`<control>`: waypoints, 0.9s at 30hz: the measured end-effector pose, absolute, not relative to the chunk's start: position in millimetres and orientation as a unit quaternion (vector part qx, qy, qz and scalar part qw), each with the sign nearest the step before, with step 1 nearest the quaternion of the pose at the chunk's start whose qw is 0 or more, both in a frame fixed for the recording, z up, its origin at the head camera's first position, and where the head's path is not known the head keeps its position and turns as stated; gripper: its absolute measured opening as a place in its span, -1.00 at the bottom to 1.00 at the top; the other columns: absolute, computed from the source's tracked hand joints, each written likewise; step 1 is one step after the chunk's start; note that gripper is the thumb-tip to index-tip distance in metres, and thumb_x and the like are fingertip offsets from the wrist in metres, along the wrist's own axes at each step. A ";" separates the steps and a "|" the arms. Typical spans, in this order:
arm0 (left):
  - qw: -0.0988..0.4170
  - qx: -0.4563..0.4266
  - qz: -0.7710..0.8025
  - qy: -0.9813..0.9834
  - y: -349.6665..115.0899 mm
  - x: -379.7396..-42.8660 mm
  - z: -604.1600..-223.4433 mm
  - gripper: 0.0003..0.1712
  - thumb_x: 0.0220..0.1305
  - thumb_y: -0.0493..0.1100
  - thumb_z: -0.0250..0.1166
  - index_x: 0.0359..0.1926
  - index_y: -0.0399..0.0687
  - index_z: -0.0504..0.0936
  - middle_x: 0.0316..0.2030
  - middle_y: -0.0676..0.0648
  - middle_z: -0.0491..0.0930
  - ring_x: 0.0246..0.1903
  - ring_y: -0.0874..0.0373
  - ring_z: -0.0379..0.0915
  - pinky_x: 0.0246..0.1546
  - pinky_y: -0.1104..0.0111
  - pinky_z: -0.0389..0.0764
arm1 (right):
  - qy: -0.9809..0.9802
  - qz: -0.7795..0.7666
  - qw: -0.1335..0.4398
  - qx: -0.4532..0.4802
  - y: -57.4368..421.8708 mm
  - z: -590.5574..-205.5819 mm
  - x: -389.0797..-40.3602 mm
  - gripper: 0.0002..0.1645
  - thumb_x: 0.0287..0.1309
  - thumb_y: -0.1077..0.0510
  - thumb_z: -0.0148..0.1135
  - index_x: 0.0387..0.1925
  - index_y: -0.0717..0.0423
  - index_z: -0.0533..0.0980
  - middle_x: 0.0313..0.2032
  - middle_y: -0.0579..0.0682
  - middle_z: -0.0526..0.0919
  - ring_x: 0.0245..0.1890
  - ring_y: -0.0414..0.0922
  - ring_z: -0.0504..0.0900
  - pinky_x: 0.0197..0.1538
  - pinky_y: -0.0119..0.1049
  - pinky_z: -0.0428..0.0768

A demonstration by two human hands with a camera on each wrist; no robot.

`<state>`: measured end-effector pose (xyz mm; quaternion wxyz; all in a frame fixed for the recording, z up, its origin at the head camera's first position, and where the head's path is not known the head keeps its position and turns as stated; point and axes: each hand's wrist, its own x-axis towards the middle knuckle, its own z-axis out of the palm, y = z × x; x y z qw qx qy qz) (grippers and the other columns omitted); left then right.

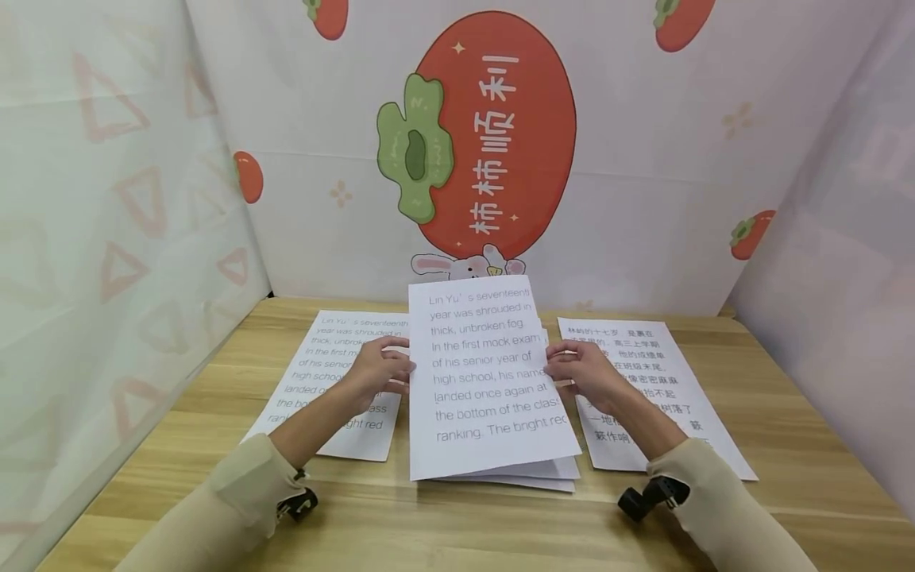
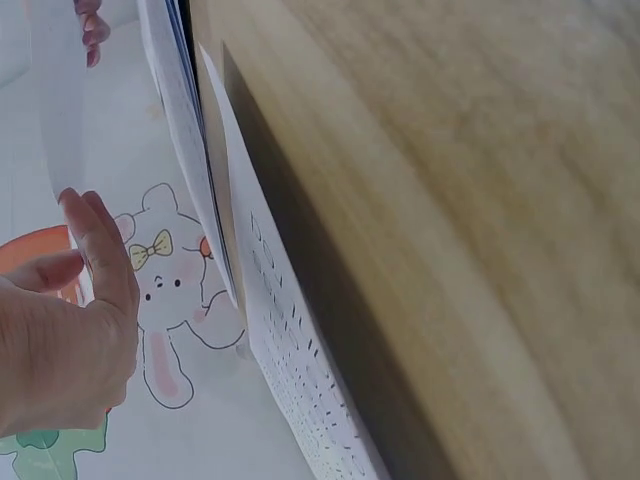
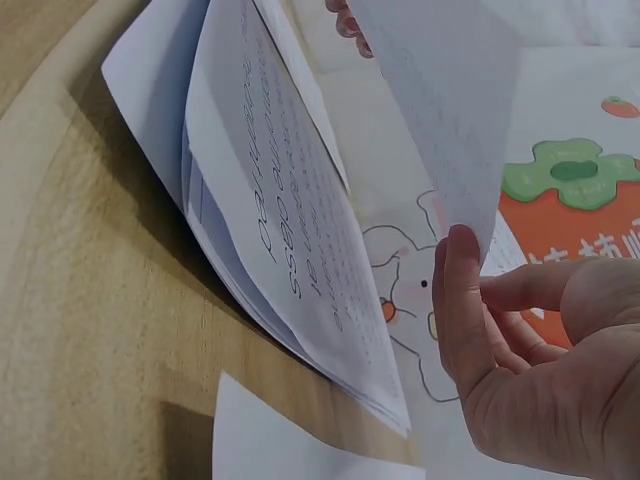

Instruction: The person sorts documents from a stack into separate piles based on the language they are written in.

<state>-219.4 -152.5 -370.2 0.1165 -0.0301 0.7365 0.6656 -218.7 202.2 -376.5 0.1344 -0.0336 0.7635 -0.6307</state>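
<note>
A white sheet of paper (image 1: 486, 453) with printed English text is held up above the table, facing the head camera. My left hand (image 1: 373, 372) pinches its left edge between thumb and fingers. At the opposite edge, my right hand (image 1: 589, 372) grips the sheet the same way; the right wrist view shows thumb and fingertips on the raised paper (image 3: 450, 110). Beneath it, a loose stack of printed sheets (image 3: 280, 190) lies on the table with corners lifting slightly. The held sheet hides most of that stack in the head view.
On the left lies a sheet with English text (image 1: 357, 445), partly behind my left forearm. A sheet with Chinese text (image 1: 686, 381) lies to the right, partly covered by my right arm. The wooden table (image 1: 457, 532) meets a printed cloth backdrop (image 1: 322, 230) behind.
</note>
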 end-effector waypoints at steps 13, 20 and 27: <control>0.073 -0.047 0.630 0.772 -168.7 -223.2 -354.2 -0.46 0.41 -0.41 0.20 0.38 -0.31 0.40 -0.03 -0.25 0.67 -0.32 0.12 0.67 -0.26 0.30 0.80 | 0.760 -0.635 0.131 -0.051 177.5 -372.4 -227.2 -0.48 0.37 0.36 0.21 0.30 0.44 0.38 -0.18 0.01 0.72 -0.27 -0.15 0.70 -0.19 -0.23 0.80; 0.052 -0.059 0.616 0.784 -179.9 -224.6 -345.3 -0.46 0.44 -0.39 0.16 0.41 -0.26 0.39 0.06 -0.29 0.64 -0.23 0.04 0.69 -0.20 0.27 0.80 | 0.761 -0.635 0.120 -0.054 162.6 -368.1 -231.6 -0.44 0.35 0.40 0.20 0.34 0.43 0.39 -0.14 0.10 0.67 -0.25 -0.14 0.69 -0.16 -0.24 0.80; 0.035 -0.074 0.605 0.792 -195.9 -225.6 -344.8 -0.46 0.46 -0.38 0.15 0.43 -0.23 0.40 0.13 -0.32 0.60 -0.21 0.04 0.67 -0.19 0.28 0.79 | 0.751 -0.644 0.132 -0.062 149.5 -367.0 -233.5 -0.45 0.35 0.41 0.20 0.34 0.42 0.40 -0.12 0.13 0.66 -0.22 -0.12 0.70 -0.12 -0.19 0.81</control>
